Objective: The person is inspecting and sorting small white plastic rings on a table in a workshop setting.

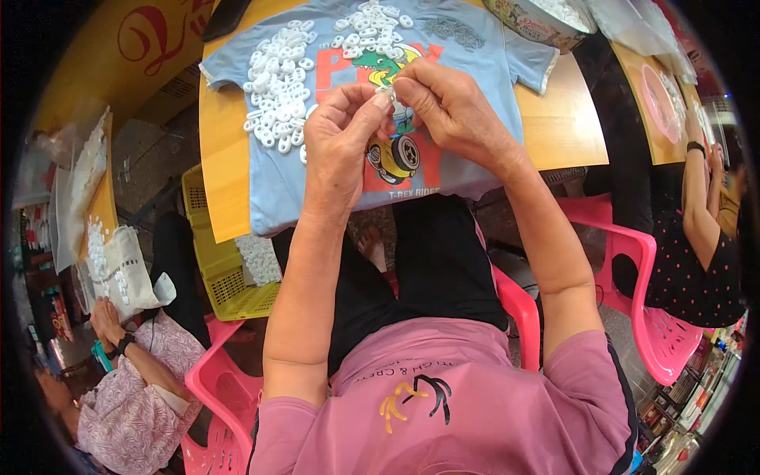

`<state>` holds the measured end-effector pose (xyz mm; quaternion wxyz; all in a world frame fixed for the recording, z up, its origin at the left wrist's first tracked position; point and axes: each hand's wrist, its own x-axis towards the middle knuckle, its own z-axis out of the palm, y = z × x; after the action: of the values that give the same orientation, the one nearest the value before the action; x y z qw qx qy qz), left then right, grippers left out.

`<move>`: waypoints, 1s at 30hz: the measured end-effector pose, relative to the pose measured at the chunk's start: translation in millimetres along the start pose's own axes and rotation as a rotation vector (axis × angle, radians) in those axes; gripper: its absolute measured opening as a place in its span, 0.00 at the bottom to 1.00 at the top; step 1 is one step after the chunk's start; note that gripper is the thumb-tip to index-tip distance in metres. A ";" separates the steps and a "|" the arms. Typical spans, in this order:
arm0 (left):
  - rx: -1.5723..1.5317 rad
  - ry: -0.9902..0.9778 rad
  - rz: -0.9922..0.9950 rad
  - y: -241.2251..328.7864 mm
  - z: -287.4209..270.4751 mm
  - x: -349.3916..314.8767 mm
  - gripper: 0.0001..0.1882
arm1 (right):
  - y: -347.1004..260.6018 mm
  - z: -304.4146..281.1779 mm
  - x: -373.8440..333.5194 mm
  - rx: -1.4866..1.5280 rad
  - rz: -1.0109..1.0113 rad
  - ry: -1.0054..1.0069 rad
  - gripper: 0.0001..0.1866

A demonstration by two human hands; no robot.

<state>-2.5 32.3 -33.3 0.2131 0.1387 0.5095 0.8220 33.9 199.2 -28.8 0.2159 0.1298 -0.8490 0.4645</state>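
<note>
My left hand (336, 134) is closed in a pinch, with a small white plastic piece (389, 93) just showing at its thumb and fingertips. Close against it, the fingertips of my right hand (453, 107) are also pinched together; what they grip is too small to make out. Both hands are held over a light blue printed T-shirt (277, 186) spread on the wooden table. Left of my left hand lies a heap of white oval plastic pieces with holes (279, 83). A second heap of white pieces (372, 28) lies beyond my hands, beside a patch of small grey pieces (454, 33).
A round tin (546, 24) of white pieces stands at the far right. Below the table's left side is a yellow crate (226, 269) beside more white pieces. People sit on both sides at other tables, near pink chairs (633, 277). A pink basin (659, 103) rests on the right table.
</note>
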 end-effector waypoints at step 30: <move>-0.073 0.009 -0.016 -2.2 -5.6 0.6 0.05 | -7.5 -13.3 17.1 -0.255 -0.280 -0.175 0.07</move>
<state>-5.1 29.1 -37.7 0.2222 0.1230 0.4813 0.8389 25.4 206.1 -8.6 0.2185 0.2580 -0.8902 0.3055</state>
